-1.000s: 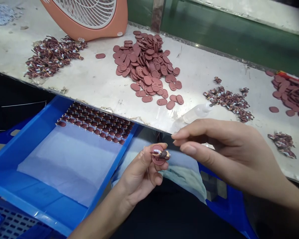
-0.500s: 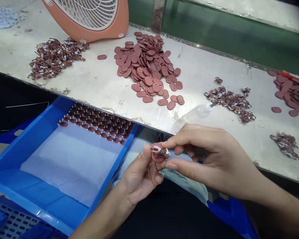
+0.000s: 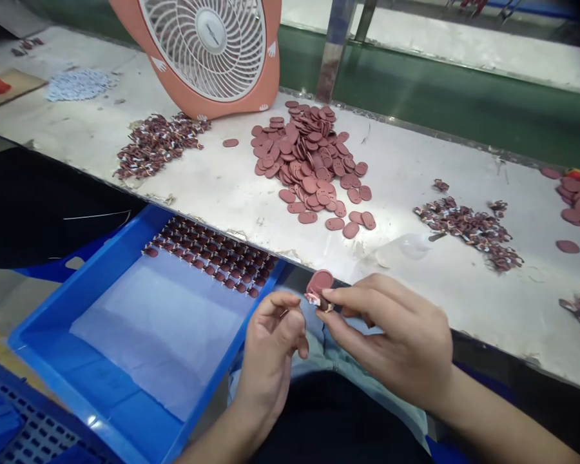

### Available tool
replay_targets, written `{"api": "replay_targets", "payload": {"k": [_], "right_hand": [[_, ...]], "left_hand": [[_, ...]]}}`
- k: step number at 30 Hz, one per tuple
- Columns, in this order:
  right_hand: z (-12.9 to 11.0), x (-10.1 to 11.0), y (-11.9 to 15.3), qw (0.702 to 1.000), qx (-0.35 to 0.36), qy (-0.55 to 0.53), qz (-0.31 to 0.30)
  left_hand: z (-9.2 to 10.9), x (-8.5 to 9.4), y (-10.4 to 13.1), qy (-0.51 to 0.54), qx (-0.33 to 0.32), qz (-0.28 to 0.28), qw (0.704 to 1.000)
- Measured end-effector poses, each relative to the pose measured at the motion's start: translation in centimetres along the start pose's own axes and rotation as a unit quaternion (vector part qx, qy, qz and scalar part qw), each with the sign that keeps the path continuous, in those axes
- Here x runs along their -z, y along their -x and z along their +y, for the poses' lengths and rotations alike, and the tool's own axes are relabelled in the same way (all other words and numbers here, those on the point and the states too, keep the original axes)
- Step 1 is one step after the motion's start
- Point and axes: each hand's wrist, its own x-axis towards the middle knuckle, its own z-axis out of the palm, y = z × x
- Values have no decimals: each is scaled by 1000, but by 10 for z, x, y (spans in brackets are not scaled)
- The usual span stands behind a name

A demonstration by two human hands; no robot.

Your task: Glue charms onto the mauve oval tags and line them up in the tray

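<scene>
Between the thumb and forefinger of my right hand (image 3: 391, 335) is a small figurine (image 3: 321, 301) in dark brown, white and tan. A reddish-brown oval base (image 3: 320, 281) is joined to or pressed against it and points up and away from me. My left hand (image 3: 273, 341) is just left of the piece, apart from it, with fingers loosely curled and nothing seen in them. Left of my hands, a blue tray (image 3: 43, 361) holds a pale liner sheet (image 3: 164, 328) and rows of similar brown pieces (image 3: 212, 254) along its far end.
On the worktable (image 3: 232, 187) lie a heap of oval discs (image 3: 314, 161), brown figurine parts on the left (image 3: 154, 145) and right (image 3: 468, 225), and white bits (image 3: 80, 84). An orange fan (image 3: 212, 58) stands behind. A clear bottle (image 3: 406, 248) lies near the table edge.
My left hand has let go of the figurine piece and moved slightly away. My right hand now holds it alone, with the oval base turned upward. The view has shifted left and up.
</scene>
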Motion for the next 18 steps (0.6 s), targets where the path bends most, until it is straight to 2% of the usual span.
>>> {"api": "replay_targets", "payload": {"k": [2, 4, 9, 12, 15, 18], "right_hand": [[-1, -12, 3, 998, 46, 42, 28], [-1, -23, 4, 994, 80, 60, 40], [-2, -47, -1, 993, 103, 45, 27], [-8, -53, -4, 991, 123, 46, 19], [-17, -47, -2, 986, 157, 50, -13], [-16, -32, 8, 984, 161, 44, -59]], "left_hand": [[4, -1, 3, -34, -43, 16, 998], [8, -1, 3, -51, -58, 23, 997], [15, 4, 1, -55, -70, 65, 994], [17, 13, -2, -44, -71, 98, 992], [25, 40, -15, -96, -109, 184, 972], [46, 94, -43, -236, -175, 297, 909]]}}
